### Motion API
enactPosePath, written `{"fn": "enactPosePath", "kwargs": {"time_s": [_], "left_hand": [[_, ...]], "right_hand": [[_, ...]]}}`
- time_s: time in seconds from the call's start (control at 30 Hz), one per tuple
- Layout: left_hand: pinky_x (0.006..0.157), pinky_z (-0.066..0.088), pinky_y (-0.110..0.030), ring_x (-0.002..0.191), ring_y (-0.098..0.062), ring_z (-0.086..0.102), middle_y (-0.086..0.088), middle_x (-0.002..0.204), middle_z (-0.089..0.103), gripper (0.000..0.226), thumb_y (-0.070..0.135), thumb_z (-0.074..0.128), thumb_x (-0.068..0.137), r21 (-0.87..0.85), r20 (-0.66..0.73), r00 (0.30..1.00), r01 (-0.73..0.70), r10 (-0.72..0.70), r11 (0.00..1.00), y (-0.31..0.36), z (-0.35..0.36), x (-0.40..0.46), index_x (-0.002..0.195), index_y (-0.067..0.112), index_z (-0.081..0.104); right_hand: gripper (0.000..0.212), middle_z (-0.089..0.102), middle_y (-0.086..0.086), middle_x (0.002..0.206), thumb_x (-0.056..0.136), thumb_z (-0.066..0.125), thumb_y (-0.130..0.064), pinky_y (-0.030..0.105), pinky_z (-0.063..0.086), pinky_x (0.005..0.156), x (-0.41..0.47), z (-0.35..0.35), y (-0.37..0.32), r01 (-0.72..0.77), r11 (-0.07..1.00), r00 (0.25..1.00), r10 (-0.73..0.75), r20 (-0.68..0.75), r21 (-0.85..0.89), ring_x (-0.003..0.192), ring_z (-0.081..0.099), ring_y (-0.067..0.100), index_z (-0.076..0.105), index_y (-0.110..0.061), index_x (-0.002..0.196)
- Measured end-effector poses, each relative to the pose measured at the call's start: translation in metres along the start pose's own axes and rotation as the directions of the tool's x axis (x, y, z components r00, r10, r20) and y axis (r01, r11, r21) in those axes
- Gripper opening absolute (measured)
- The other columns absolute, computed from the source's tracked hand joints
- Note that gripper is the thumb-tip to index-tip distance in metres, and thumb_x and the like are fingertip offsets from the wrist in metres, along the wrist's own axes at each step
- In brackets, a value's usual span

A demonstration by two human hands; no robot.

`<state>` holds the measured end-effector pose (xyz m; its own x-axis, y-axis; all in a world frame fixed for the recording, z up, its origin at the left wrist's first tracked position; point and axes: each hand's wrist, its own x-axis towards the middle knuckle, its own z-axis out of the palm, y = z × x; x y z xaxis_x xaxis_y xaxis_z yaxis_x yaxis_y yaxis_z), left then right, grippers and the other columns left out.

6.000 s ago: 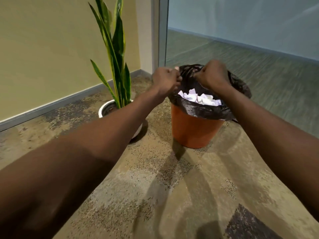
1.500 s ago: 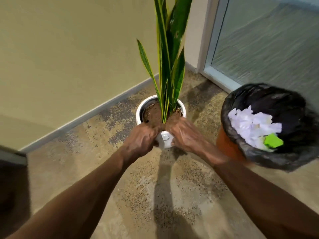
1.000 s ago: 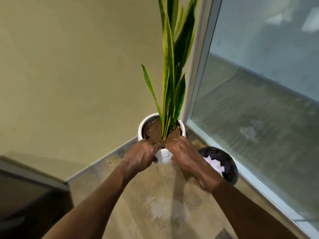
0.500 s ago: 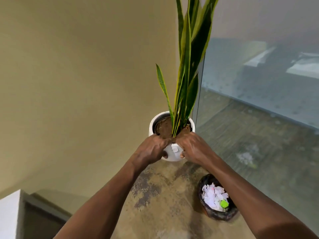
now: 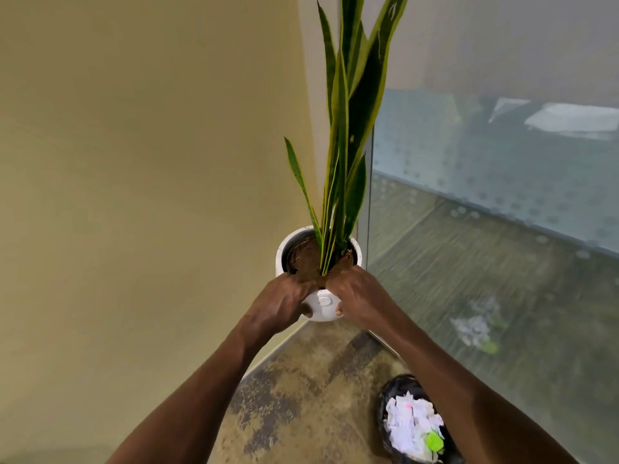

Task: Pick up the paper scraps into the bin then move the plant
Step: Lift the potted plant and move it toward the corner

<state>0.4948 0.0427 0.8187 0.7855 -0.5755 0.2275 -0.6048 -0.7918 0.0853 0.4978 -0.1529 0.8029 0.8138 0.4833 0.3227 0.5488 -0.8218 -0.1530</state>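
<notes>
I hold a snake plant [image 5: 348,135] in a white pot [image 5: 321,304] up in the air, well above the floor. My left hand [image 5: 279,304] grips the pot's near left side and my right hand [image 5: 356,298] grips its near right side, fingers over the rim onto the brown soil. Far below at the lower right stands the bin [image 5: 390,391] with a black liner, filled with white paper scraps [image 5: 410,426] and one green scrap. My right forearm hides the bin's right part.
A beige wall [image 5: 150,162] fills the left. A glass partition [image 5: 485,229] runs along the right and meets the wall at a corner behind the plant. Mottled brown carpet [image 5: 301,390] lies below.
Both hands took hold of the pot on the floor and lifted it high. The bin now looks small and far below, and the view has risen with the plant.
</notes>
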Motion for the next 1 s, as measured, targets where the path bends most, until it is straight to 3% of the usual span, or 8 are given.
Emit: {"fn": "enactPosePath", "kwargs": {"time_s": [0.23,0.37,0.5,0.67,0.73,0.8,0.93,1.0], "left_hand": [[0.066,0.053,-0.037,0.083,-0.028,0.067,-0.005,0.096,0.075,0.040,0.002,0.073,0.072,-0.070,0.037,0.998,-0.042,0.044,0.997,-0.050,0.040,0.047,0.109,0.018,0.072],[0.068,0.055,-0.035,0.087,-0.026,0.069,-0.003,0.101,0.075,0.049,-0.005,0.064,0.072,-0.134,0.071,0.993,-0.080,0.090,0.988,-0.091,0.072,0.071,0.115,0.017,0.070],[0.072,0.056,-0.034,0.093,-0.023,0.069,-0.001,0.106,0.074,0.049,0.001,0.061,0.074,-0.171,0.091,0.989,-0.099,0.116,0.980,-0.137,0.116,0.093,0.118,0.021,0.069],[0.066,0.043,-0.022,0.082,-0.027,0.068,-0.003,0.092,0.074,0.038,0.002,0.054,0.072,-0.274,0.110,0.988,-0.070,0.104,0.959,-0.177,0.180,0.114,0.101,0.016,0.073],[0.066,0.045,-0.023,0.079,-0.026,0.067,-0.003,0.088,0.074,0.042,0.008,0.040,0.078,-0.310,0.112,0.987,-0.072,0.111,0.948,-0.190,0.211,0.120,0.102,0.014,0.073],[0.067,0.052,-0.029,0.080,-0.026,0.067,-0.006,0.089,0.073,0.050,0.019,0.029,0.084,-0.359,0.128,0.984,-0.071,0.125,0.931,-0.203,0.243,0.125,0.103,0.011,0.074],[0.061,0.058,-0.030,0.075,-0.030,0.072,-0.014,0.089,0.076,0.043,0.015,0.038,0.085,-0.377,0.118,0.980,-0.106,0.162,0.920,-0.223,0.318,0.131,0.097,0.006,0.078],[0.057,0.060,-0.032,0.069,-0.030,0.072,-0.013,0.082,0.076,0.026,0.007,0.055,0.080,-0.339,0.141,0.977,-0.102,0.158,0.935,-0.229,0.365,0.129,0.090,0.006,0.079]], "right_hand": [[0.029,0.067,0.010,0.069,0.046,0.086,-0.005,0.026,0.041,0.057,0.047,0.044,0.040,-0.027,0.995,1.000,0.026,0.010,0.099,0.065,0.064,0.031,0.064,-0.007,0.065],[0.021,0.069,0.011,0.081,0.055,0.079,-0.007,0.031,0.045,0.062,0.078,0.082,0.058,-0.081,0.994,0.992,0.073,0.106,0.073,0.076,0.064,0.031,0.066,-0.007,0.072],[0.026,0.067,0.010,0.070,0.046,0.080,-0.004,0.026,0.041,0.057,0.107,0.128,0.078,-0.089,0.991,0.988,0.075,0.135,0.103,0.065,0.064,0.030,0.062,-0.008,0.064],[0.033,0.066,0.004,0.061,0.033,0.084,-0.005,0.023,0.046,0.057,0.131,0.198,0.109,-0.095,0.987,0.977,0.067,0.202,0.129,0.057,0.064,0.023,0.062,-0.011,0.057],[0.022,0.067,0.007,0.064,0.046,0.082,-0.006,0.024,0.046,0.059,0.134,0.231,0.123,-0.077,0.987,0.984,0.051,0.172,0.143,0.059,0.065,0.025,0.066,-0.009,0.060],[0.007,0.070,0.012,0.072,0.073,0.066,-0.007,0.030,0.051,0.067,0.130,0.273,0.137,-0.031,0.990,0.993,0.014,0.120,0.140,0.066,0.067,0.028,0.071,-0.006,0.068],[0.018,0.073,0.013,0.090,0.073,0.072,-0.006,0.040,0.057,0.072,0.118,0.362,0.164,-0.155,0.981,0.960,0.122,0.251,0.114,0.082,0.069,0.034,0.075,-0.009,0.090],[0.027,0.072,0.012,0.089,0.067,0.077,-0.001,0.038,0.056,0.075,0.109,0.405,0.176,-0.149,0.984,0.958,0.119,0.259,0.099,0.082,0.068,0.032,0.074,-0.009,0.092]]}}
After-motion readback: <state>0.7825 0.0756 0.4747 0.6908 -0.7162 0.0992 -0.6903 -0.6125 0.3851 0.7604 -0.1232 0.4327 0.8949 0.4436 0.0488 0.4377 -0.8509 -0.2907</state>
